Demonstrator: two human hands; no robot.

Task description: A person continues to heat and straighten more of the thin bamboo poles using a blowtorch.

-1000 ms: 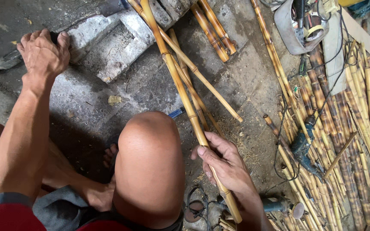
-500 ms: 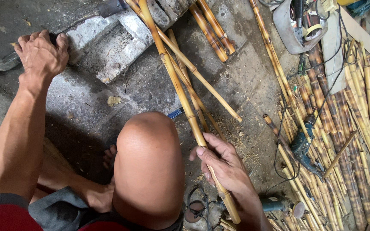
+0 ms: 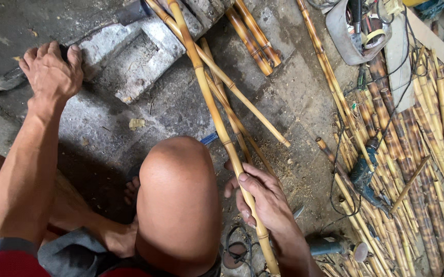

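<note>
Bamboo pole [image 3: 217,115] clenched in my right hand [image 3: 263,197], slanting across the concrete floor [image 3: 304,102].
My left hand [image 3: 50,72] grips the grey stone block [image 3: 124,56], fingers curled over its edge.

Bamboo pole [image 3: 217,120]: yellow-tan with darker brown nodes. Bamboo pile [image 3: 412,154]: pale yellow mottled with dark brown; power drill [image 3: 364,174]: teal and black. Concrete block [image 3: 124,56]: grey, speckled white; shorts [image 3: 6,264]: red.
</note>
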